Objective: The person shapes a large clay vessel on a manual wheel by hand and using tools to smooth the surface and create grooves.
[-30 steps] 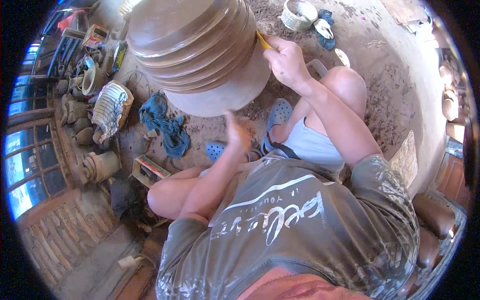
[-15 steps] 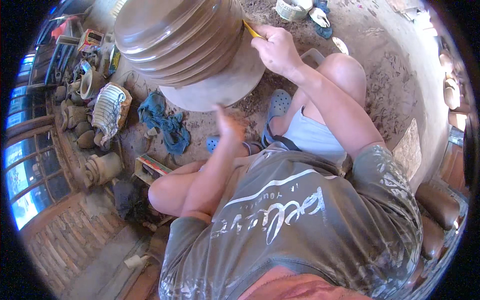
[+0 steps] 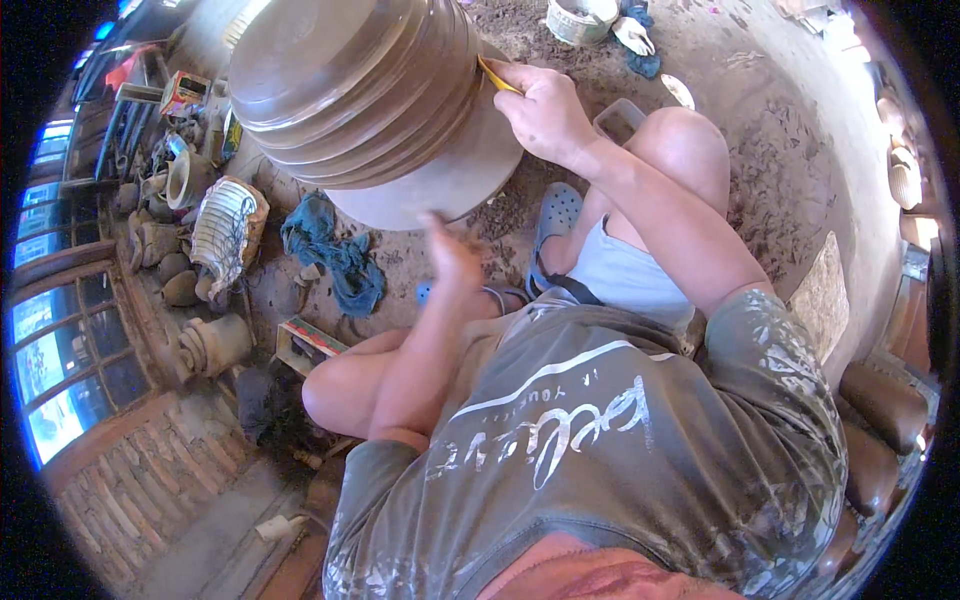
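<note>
The big ribbed brown clay pot [image 3: 370, 100] fills the upper centre of the frame — the right hand [image 3: 545, 115] presses against its right flank, fingers pinched shut on a thin yellow tool [image 3: 497, 76], while the blurred left hand [image 3: 455, 255] hangs open and empty just below its base.

Dirt floor [image 3: 800, 150], big clay pot [image 3: 370, 90] standing on it, blue rag [image 3: 330, 250] just left of the pot, small clay pots [image 3: 160, 270] along the wall, bowl [image 3: 580, 18] up top.
</note>
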Demonstrator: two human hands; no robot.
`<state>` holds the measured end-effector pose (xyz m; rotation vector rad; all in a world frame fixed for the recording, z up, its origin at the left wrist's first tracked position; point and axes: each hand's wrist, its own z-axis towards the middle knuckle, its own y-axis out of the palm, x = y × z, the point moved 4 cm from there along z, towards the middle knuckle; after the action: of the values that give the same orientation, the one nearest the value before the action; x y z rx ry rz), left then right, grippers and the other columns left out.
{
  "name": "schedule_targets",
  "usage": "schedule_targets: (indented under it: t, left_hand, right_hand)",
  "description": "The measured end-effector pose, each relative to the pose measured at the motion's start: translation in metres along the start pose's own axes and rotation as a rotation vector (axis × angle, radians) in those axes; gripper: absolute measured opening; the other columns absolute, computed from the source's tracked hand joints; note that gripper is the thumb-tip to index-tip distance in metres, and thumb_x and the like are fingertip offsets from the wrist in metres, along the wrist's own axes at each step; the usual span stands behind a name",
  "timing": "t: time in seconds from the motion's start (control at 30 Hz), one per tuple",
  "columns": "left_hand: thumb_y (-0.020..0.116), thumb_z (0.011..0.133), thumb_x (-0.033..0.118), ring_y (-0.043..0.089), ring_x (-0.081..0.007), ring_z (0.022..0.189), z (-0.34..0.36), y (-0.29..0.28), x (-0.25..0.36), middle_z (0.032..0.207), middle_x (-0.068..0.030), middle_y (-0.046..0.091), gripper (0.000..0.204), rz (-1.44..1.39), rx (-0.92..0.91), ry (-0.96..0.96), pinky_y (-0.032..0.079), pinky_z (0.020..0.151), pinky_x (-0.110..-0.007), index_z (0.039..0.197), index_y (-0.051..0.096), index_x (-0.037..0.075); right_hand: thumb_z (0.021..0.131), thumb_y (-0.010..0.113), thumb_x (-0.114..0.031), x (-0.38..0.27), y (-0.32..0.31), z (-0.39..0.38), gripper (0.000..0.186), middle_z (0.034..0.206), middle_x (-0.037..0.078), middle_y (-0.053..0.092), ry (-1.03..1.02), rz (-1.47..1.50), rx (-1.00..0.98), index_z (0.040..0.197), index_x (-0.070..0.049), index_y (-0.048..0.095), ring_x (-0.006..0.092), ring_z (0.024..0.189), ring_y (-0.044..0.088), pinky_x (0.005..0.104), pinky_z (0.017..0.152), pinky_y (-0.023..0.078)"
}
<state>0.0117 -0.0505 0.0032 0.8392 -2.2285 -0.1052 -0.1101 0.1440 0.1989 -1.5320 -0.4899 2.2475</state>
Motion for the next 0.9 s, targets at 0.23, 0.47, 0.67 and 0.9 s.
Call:
schedule_targets:
  t: [0.23,0.47,0.67,0.9]
  left_hand:
    - [0.021,0.104,0.069,0.035,-0.0349,0.148,0.058,-0.042,0.037,0.164,-0.0115,0.034,0.079,0.014,0.048,0.249,0.031,0.119,-0.053,0.161,0.028,0.014]
    - [0.028,0.102,0.074,0.051,-0.0337,0.128,0.008,-0.01,0.009,0.159,-0.01,0.041,0.082,-0.001,0.022,-0.056,0.041,0.102,-0.053,0.159,0.032,0.016]
    - [0.03,0.102,0.073,0.052,-0.032,0.131,0.075,-0.079,0.075,0.152,-0.0103,0.049,0.079,0.026,0.078,0.264,0.046,0.102,-0.052,0.155,0.038,0.015]
    - [0.039,0.096,0.079,0.063,-0.0275,0.099,0.02,-0.035,0.003,0.147,-0.008,0.053,0.081,0.025,0.049,-0.099,0.049,0.076,-0.046,0.154,0.039,0.023]
  right_hand:
    - [0.089,0.061,-0.013,-0.005,0.003,-0.003,0.044,0.118,0.024,0.071,0.083,0.048,-0.002,0.132,-0.004,0.066,0.0276,0.105,0.073,0.0345,0.092,0.054]
    - [0.089,0.06,-0.015,0.002,-0.007,-0.001,0.041,0.111,0.024,0.072,0.067,0.09,0.082,0.128,-0.007,0.069,0.0331,0.101,0.073,0.0372,0.089,0.056]
    - [0.089,0.059,-0.016,0.013,0.013,0.001,0.04,0.109,0.022,0.073,0.286,0.226,-0.018,0.127,-0.011,0.071,0.0324,0.098,0.074,0.0373,0.089,0.055]
    - [0.091,0.06,-0.009,0.036,0.014,0.003,0.044,0.078,-0.004,0.064,0.173,0.239,0.018,0.135,-0.01,0.069,0.0055,0.058,0.052,0.0249,0.056,0.046]
